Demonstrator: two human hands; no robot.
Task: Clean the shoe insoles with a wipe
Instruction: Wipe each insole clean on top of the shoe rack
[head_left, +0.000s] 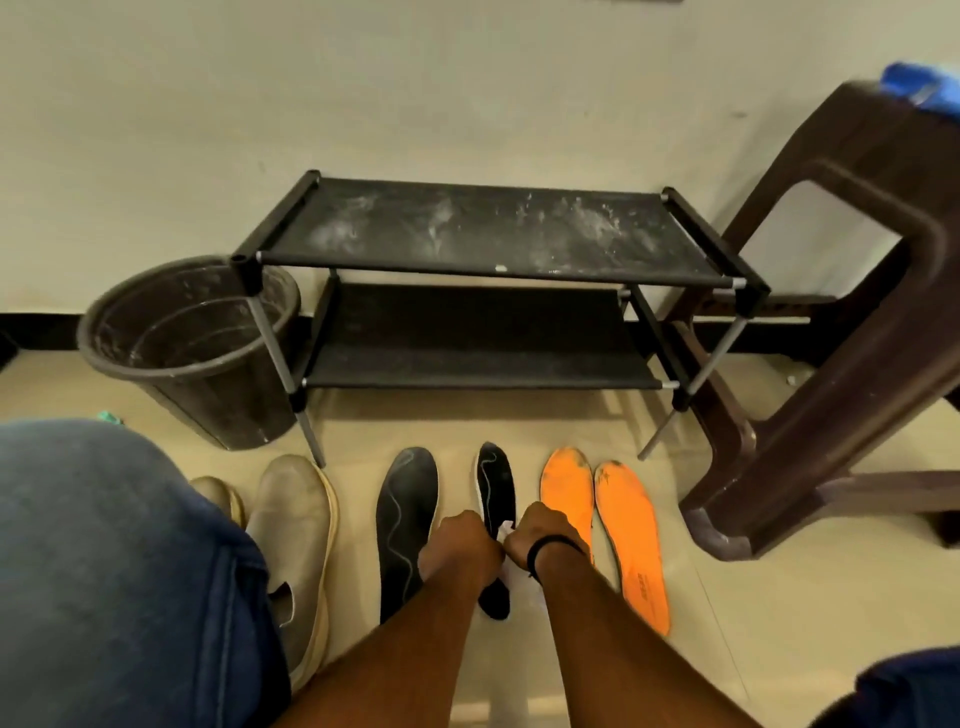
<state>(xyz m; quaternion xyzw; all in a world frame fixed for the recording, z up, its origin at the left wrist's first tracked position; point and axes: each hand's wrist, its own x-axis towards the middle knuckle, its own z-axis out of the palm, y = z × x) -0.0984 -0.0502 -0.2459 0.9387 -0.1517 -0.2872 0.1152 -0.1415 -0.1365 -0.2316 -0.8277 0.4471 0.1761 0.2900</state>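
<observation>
Head view, looking down at floor level. Both hands meet over the second black insole (495, 486), and their undersides are hidden, so finger detail is poor. Left hand (464, 543) is curled, knuckles up; right hand (543, 532) likewise curled, a black band on its wrist. A small scrap of white wipe (506, 529) shows in the gap between them, pinched from both sides as far as can be made out (most of the wipe is covered by the hands). The middle of that insole is hidden behind the hands; only its toe and heel show.

Count: four insoles on the floor in a row. Two black, the first black insole (405, 525) lying just left of the hands with a pale wavy line on it; two orange insoles (631, 540) to the right, side by side and nearly touching, toes smudged dark. Two tan shoes (298, 540) at far left, the left one mostly hidden behind a denim-clad knee (114, 571).

Behind the row: a two-shelf black shoe rack (488, 234), top shelf dusty; a dark bucket (192, 343) against its left legs; a brown plastic chair (841, 332) at right, cut off by the frame. Bare floor (753, 623) lies open right of the orange pair.
</observation>
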